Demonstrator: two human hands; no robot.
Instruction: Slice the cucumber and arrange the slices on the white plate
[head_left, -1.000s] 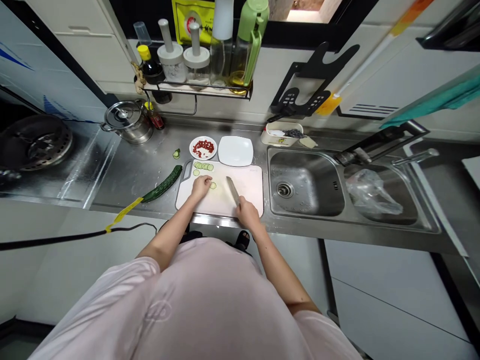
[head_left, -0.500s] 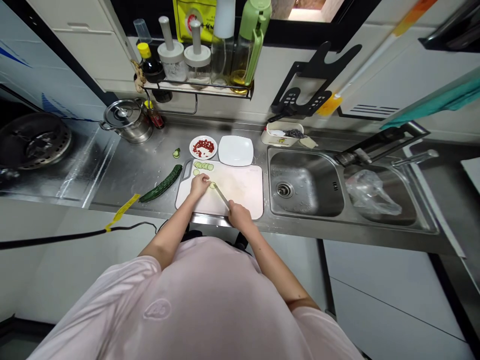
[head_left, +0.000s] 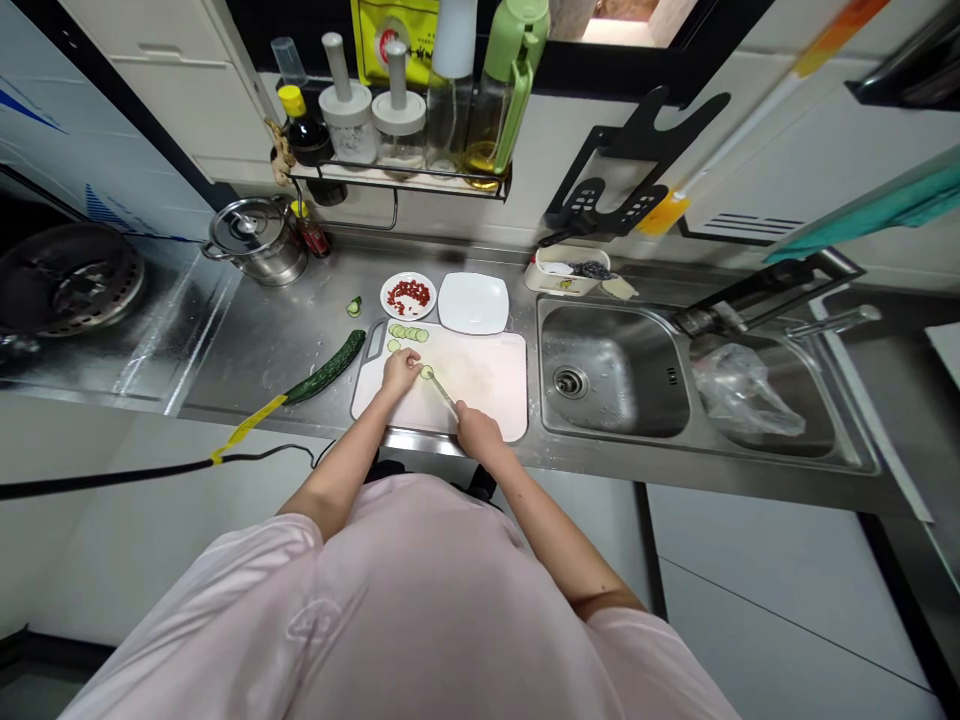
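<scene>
A white cutting board (head_left: 480, 375) lies at the counter's front edge. My right hand (head_left: 478, 430) is closed round a knife (head_left: 444, 394), its blade pointing up and left over the board. By the blade's tip lies a pale green cucumber slice (head_left: 427, 372). My left hand (head_left: 401, 372) rests on the board's left part beside that slice, fingers curled together; what they hold, if anything, is too small to tell. Several cucumber slices (head_left: 409, 333) overlap at the board's top left, with one just below. A dark green cucumber (head_left: 327, 370) lies left of the board.
Behind the board stand a plate of chopped red pieces (head_left: 409, 295) and a white square dish (head_left: 473, 303). A lidded pot (head_left: 259, 240) is at the back left. The sink (head_left: 615, 370) is to the right. A seasoning rack (head_left: 397, 175) hangs above the counter.
The view has shifted slightly. Both hands and the knife are in nearly the same place on the board.
</scene>
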